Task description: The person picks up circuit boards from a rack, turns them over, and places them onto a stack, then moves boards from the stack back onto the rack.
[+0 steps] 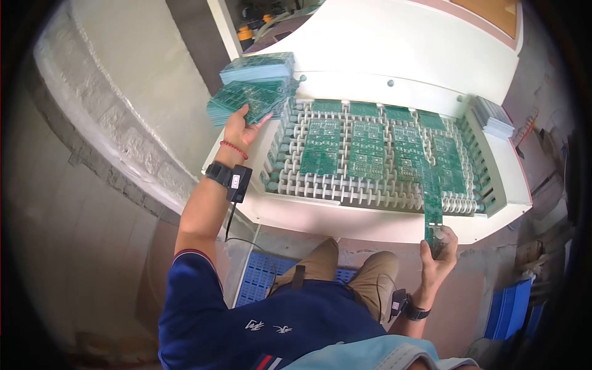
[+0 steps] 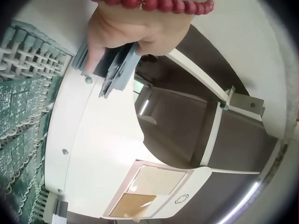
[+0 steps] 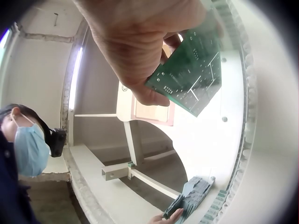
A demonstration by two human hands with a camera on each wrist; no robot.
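Over on the left wrist view, the left hand [image 2: 140,28] runs off the top edge, with its fingertips tucked behind the stack of boards [image 2: 119,65], which shows edge-on only. On the right wrist view, the right hand [image 3: 140,42] is cropped at the top too, and the green board [image 3: 191,70] blurs toward its upper corner. From the head camera, the print on the boards lying on the conveyor [image 1: 345,192] is too small to read.

Two hands [image 1: 240,131] [image 1: 439,248], two board stacks [image 1: 243,102] [image 1: 259,66], one held board [image 1: 433,216], one roller conveyor [image 1: 308,185]
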